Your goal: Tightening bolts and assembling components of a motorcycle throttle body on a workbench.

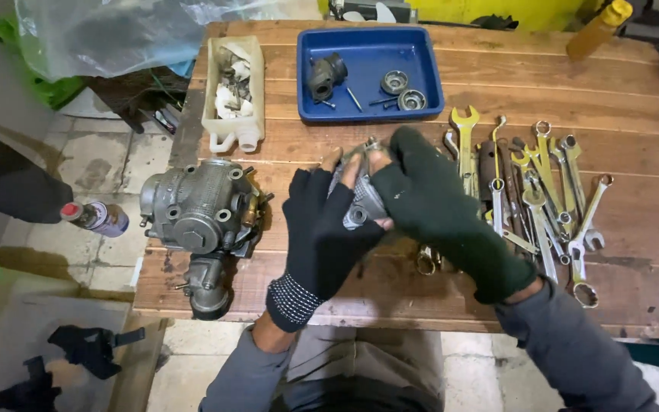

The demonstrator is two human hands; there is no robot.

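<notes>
Both my hands wear dark fingerless gloves and hold one small grey metal cover part [361,200] above the wooden table [634,99]. My left hand [320,229] cups it from the left, fingertips on its top edge. From the right, my right hand [430,200] wraps over it, thumb on its lower side. A grey carburettor body [201,214] rests at the table's left edge, a hand's width left of my left hand.
A blue tray [371,114] at the back holds a rubber boot, round metal parts and pins. A cut-open white plastic container [232,126] with small parts stands left of it. Several wrenches [543,194] lie spread at the right. A spray can [94,217] lies on the floor at the left.
</notes>
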